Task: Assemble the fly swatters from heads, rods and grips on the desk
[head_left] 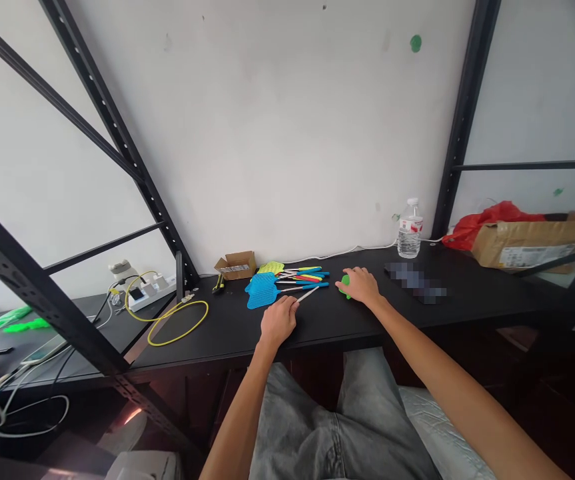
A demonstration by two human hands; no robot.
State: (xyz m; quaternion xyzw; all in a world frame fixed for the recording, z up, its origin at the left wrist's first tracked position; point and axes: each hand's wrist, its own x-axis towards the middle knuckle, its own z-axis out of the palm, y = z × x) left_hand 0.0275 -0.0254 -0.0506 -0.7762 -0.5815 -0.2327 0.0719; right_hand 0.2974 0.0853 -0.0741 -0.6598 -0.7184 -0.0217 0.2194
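Observation:
My left hand (280, 320), low at the front of the black tabletop, is closed around a thin pale rod (308, 294) that points up and to the right. Over to the right, my right hand (362, 285) has its fingers curled on a bright green piece (346, 285); most of it is covered, so its kind is unclear. Just beyond my left hand lies a pile of fly swatters: a blue swatter (262, 292) in front, a yellow-green swatter head (270, 267) behind. Their blue, red and yellow handles point right, toward my right hand.
A small open cardboard box (236, 265) stands behind the pile. Left are a yellow cable (206, 319) and a power strip (153, 293). A water bottle (410, 230), blurred-out object (416, 283) and larger carton (537, 243) are right. Another person's hand shows far left.

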